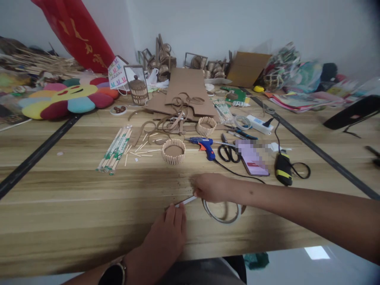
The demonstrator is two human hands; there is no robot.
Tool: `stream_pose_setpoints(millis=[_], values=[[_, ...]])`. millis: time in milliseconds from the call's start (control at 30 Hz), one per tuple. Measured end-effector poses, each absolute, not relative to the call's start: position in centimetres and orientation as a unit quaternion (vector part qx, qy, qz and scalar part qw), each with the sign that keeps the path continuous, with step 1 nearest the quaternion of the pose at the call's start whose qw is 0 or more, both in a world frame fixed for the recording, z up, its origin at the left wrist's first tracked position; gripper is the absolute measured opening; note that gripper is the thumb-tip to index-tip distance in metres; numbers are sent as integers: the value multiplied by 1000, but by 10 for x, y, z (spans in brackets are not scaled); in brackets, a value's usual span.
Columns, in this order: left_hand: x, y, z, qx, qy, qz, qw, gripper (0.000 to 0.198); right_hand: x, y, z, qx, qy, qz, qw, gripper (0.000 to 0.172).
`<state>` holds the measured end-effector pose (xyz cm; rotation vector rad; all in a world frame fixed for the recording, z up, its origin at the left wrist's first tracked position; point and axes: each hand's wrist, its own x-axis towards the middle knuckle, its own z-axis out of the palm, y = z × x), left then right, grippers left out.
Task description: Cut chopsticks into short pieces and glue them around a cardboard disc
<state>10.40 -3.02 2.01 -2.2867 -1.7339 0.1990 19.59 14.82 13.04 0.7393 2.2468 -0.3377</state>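
Observation:
A narrow white tape strip (189, 200) runs low over the table between my two hands. My left hand (170, 229) has its fingertips together on the strip's left end, pressing it at the table. Fingers closed in a pinch, my right hand (210, 187) grips the strip's other end. Beside and below the right hand is a tape roll (224, 219), its ring partly covered by that hand. A brown strip shows behind the roll's right edge. Beyond the hands stands a round, cardboard-bottomed ring of short wooden sticks (173, 152); a similar stick ring (206, 126) sits farther back.
A blue glue gun (204, 146), black scissors (228, 152), a phone (252, 158) and a yellow-black cutter (283, 169) lie beyond my right arm. Bagged sticks (115, 149) and loose sticks lie left. Cardboard (187, 89) and curled brown strips are behind. The table's front edge is near me.

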Motion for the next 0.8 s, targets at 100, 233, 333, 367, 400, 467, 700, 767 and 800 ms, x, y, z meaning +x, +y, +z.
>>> stream_pose_setpoints(millis=[100, 233, 333, 367, 400, 467, 700, 767, 800], values=[[104, -30, 20, -790, -595, 73, 128, 44, 195, 146, 132, 289, 876, -123, 367, 34], [105, -29, 23, -787, -597, 70, 139, 40, 195, 143, 133, 288, 879, -117, 362, 32], [105, -28, 27, -788, -596, 66, 140, 36, 195, 140, 133, 293, 880, -109, 359, 31], [104, -28, 29, -789, -596, 66, 136, 36, 195, 139, 133, 294, 879, -107, 359, 30], [103, -27, 32, -790, -596, 64, 129, 35, 195, 138, 133, 295, 879, -105, 359, 30], [101, -24, 38, -790, -599, 61, 115, 32, 195, 137, 132, 294, 880, -103, 358, 30], [101, -2, 48, -829, -553, 35, 72, 19, 195, 134, 135, 295, 882, -98, 354, 31], [104, 4, 46, -836, -542, 42, 72, 19, 195, 134, 135, 296, 882, -99, 353, 30], [105, 7, 44, -838, -538, 44, 76, 19, 196, 134, 135, 296, 883, -100, 352, 29]])
